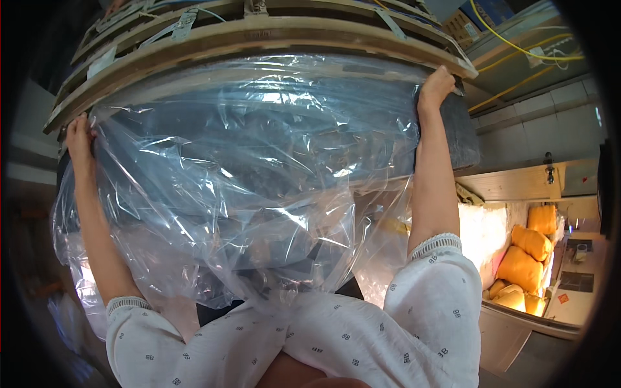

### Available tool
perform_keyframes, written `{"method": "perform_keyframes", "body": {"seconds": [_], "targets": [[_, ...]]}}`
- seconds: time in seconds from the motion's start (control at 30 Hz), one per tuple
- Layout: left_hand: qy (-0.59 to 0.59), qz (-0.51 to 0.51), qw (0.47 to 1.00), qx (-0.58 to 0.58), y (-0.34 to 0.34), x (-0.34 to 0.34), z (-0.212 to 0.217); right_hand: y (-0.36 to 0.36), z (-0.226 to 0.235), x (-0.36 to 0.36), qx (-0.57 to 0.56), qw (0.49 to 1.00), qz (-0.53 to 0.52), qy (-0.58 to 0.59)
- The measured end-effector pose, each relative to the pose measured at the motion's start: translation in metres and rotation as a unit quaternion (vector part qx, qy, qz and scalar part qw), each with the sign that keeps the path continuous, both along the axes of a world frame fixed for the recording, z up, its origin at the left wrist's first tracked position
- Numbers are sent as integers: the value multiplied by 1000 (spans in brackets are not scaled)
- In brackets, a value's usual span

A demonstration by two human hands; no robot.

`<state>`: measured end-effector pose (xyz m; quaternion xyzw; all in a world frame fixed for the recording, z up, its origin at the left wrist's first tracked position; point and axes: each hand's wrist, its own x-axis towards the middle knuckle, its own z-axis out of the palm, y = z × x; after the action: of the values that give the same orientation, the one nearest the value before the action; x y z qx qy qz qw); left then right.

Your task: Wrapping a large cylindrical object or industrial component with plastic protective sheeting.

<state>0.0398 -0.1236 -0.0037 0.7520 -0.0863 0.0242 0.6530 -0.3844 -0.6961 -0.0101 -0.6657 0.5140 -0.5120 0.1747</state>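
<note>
A large clear plastic sheet point(259, 161) hangs in wrinkled folds over a dark grey upholstered piece of furniture point(460, 132) and drapes down against my shirt. Above it runs the wooden slatted frame point(272, 33) of the same piece, its underside facing me. My left hand point(79, 137) is closed on the sheet's left edge, close under the frame's left corner. At the frame's right end, my right hand point(436, 89) is closed on the sheet's upper right edge. Both arms stretch far forward and wide apart. The fingertips of the right hand are partly hidden.
Yellow cables point(511, 48) hang at the upper right, near cardboard boxes point(459, 29). Below the right arm, several orange padded cushions point(522, 265) are piled beyond a wooden board point(517, 182). A tiled wall point(537, 116) rises to the right.
</note>
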Motion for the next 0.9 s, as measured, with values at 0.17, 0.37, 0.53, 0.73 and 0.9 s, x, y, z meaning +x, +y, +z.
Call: {"method": "perform_keyframes", "body": {"seconds": [0.17, 0.37, 0.53, 0.73, 0.9], "targets": [[-131, -52, 978, 153, 11, -21, 12, 43, 18, 3, 43, 976, 20, 212], [-8, -49, 980, 192, 71, -50, 49, 69, 20, -37, 44, 966, 234, 104], [-462, 121, 709, 519, 45, -140, 76, 89, 38, -43, 118, 932, 338, -56], [-327, -526, 734, 278, -84, -389, 86, 98, 46, -43, 114, 900, 386, -168], [-334, -563, 667, 356, -81, -424, -20, 125, 70, -40, 58, 927, 350, -121]]}}
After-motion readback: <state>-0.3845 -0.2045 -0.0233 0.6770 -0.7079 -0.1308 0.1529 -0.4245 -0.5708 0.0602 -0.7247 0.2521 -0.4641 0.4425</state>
